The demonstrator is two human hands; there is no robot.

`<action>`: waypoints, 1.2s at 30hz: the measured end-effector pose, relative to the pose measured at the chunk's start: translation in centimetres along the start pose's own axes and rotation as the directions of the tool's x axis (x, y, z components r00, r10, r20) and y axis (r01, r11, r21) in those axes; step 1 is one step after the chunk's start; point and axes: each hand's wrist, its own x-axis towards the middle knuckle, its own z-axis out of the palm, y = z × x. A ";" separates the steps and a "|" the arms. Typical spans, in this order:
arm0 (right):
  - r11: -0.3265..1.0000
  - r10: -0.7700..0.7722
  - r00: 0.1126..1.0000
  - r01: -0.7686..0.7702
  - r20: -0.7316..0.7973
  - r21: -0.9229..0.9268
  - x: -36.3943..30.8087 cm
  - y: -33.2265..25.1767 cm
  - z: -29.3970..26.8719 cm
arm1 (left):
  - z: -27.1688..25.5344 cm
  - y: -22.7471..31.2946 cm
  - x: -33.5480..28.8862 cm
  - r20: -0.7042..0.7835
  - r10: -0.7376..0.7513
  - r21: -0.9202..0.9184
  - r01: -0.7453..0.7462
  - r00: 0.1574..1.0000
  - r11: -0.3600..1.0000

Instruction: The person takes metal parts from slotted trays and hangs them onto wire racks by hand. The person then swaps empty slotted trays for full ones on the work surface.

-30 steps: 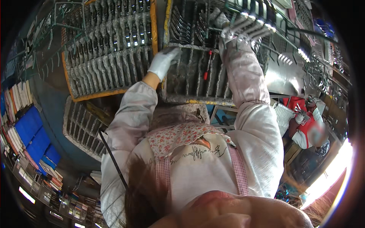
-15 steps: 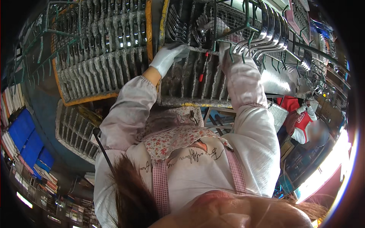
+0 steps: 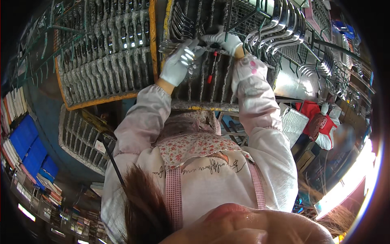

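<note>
My left hand [image 3: 175, 67], in a white glove, is closed around several shiny metal cutlery pieces [image 3: 188, 57], whose bright rounded ends show at the fingers. Close by on the right, my gloved right hand [image 3: 228, 42] reaches toward the left fingertips with its fingers bent in; what they hold is hidden. Both hands are over a grey ridged tray [image 3: 195, 87]. More curved metal cutlery [image 3: 183, 25] stands in its slots beyond my left hand. A slim tool with red ends [image 3: 212, 68] lies on the tray between my forearms.
Left of the tray is another ridged rack [image 3: 118, 75] with an orange edge. Bright cutlery [image 3: 280, 24] hangs on a green hooked frame [image 3: 260, 12] at the far right. A smaller ridged tray [image 3: 83, 138] is lower left. A person in red and white [image 3: 323, 126] is at the right.
My right hand has come back from behind the green frame, toward my left hand. My left hand has shifted slightly nearer and now shows shiny cutlery ends in its fingers.
</note>
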 end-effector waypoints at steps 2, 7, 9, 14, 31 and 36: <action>0.966 -0.003 0.952 -0.076 -0.305 -0.249 3.6 5.7 -0.4 | 0.9 0.2 -0.8 -0.395 0.117 0.382 0.047 0.911 0.923; 0.899 -0.065 0.957 -0.068 -0.283 -0.434 6.1 9.5 1.0 | 9.2 2.8 -3.1 -0.381 0.029 0.283 0.086 0.924 0.955; 0.906 -0.196 0.917 0.034 -0.347 -0.422 5.2 10.2 0.2 | 9.5 4.4 -3.5 -0.317 -0.079 0.208 0.150 0.945 0.967; 0.965 -0.204 0.963 0.228 -0.178 0.127 -1.2 2.7 3.1 | 10.7 6.8 -4.4 -0.326 -0.126 0.092 0.164 0.937 0.982; 0.854 -0.520 0.729 0.454 -0.445 -0.255 -12.8 -9.3 18.2 | 17.3 8.1 -9.2 -0.249 0.035 0.889 0.214 0.968 0.404; 0.763 -0.619 0.509 0.572 -0.598 -0.303 -12.6 -8.9 20.5 | 19.1 9.5 -10.3 -0.219 0.029 0.920 0.196 0.975 0.339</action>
